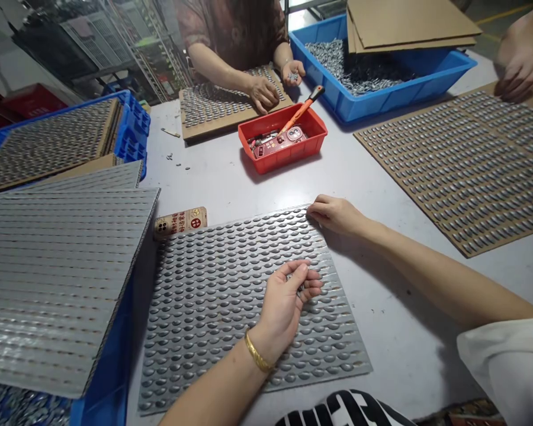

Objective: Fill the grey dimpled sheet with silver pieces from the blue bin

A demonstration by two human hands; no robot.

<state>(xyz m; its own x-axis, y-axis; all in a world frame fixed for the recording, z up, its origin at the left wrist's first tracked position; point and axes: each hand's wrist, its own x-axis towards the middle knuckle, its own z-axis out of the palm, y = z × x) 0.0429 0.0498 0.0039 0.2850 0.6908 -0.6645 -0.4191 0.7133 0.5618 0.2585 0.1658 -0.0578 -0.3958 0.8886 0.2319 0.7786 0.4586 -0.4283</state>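
Observation:
A grey board point(344, 331) lies in front of me, covered in rows of small, shiny, oval metal pieces point(213, 296). Above its right half is my left hand point(288, 290), with a gold bracelet at the wrist; its fingers curl round several small metal pieces, only partly visible. My right hand point(331, 213) is at the board's far right corner, fingertips pressed together at the end of the top row. Whatever it pinches is hidden behind the fingers. A phone in a patterned case point(182, 222) touches or nearly touches the board's far left edge.
Grey slotted boards point(62, 266) overhang a blue bin at left. A red tray point(284, 157) holds a phone and an orange-handled tool. Behind it stands a blue bin point(364, 106) of metal pieces. Co-workers' hands point(264, 93) work over filled brown boards point(466, 171) opposite and at right.

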